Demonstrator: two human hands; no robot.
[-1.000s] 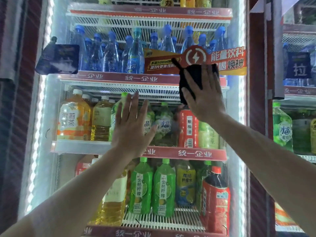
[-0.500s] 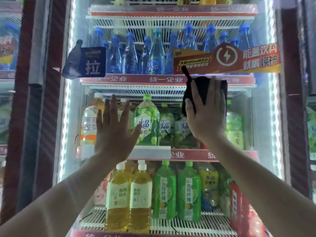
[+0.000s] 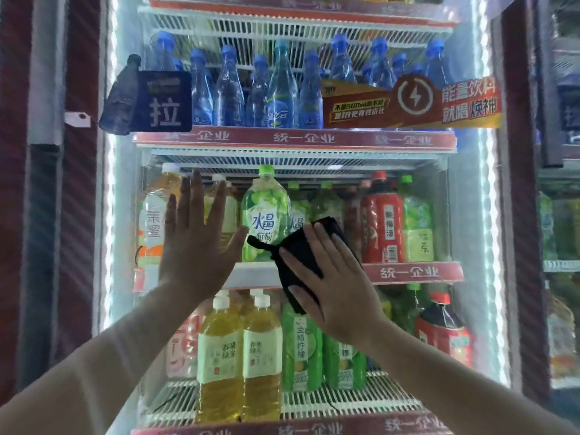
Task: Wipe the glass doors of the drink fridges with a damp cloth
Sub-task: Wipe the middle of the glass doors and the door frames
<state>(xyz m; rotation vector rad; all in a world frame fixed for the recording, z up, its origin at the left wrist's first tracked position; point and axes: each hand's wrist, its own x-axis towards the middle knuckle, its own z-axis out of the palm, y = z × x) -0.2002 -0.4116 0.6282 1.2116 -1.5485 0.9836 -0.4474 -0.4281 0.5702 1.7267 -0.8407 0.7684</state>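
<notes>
Two hands lie flat, fingers straight, on the glass door [image 3: 464,215]: left hand [image 3: 197,246] bare, left of the green bottle [image 3: 265,215]; right hand [image 3: 332,287] pressing the steeply slanted black cloth [image 3: 301,255] lower-right of it.

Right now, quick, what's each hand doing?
Left hand: open, flat against the glass door, holding nothing.
Right hand: open, straight fingers pressing the black cloth to the glass.

We see blue water bottles [image 3: 282,89] on the fridge's [image 3: 467,215] upper shelf [image 3: 295,140], green bottles [image 3: 265,208] and a red bottle [image 3: 381,221] on the middle shelf [image 3: 411,273], yellow tea bottles [image 3: 219,356] on the lower shelf [image 3: 361,400].
</notes>
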